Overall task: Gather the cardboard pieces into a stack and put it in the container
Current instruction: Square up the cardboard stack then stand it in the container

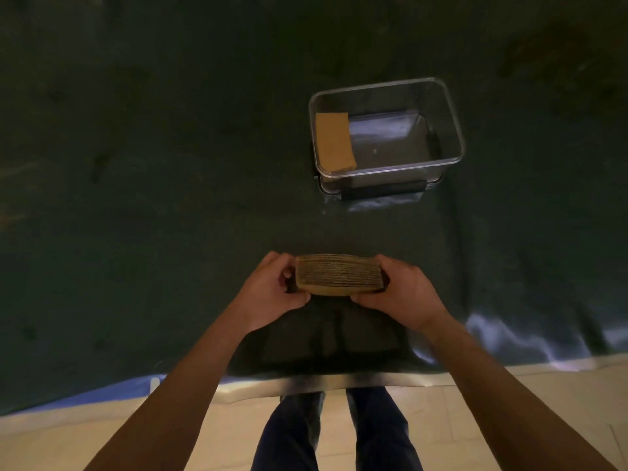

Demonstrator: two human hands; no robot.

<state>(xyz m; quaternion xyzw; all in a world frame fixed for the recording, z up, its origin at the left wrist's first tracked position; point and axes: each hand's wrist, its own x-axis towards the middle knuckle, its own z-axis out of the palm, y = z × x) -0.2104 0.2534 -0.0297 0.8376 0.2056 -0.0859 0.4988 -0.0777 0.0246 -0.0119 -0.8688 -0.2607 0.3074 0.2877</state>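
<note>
Dark table cover; clear container at 1 o'clock holds one cardboard piece against its left wall. Left hand and right hand clamp the edge-on, ridged stack between them.

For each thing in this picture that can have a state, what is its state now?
cardboard stack: gathered, edges facing the camera, held between both hands above the dark cover.
left hand: closed on the stack's left end.
right hand: closed on the stack's right end.
container: clear, open, no lid on it, standing on the cover.
cardboard piece: already inside the container, at its left side.
</note>
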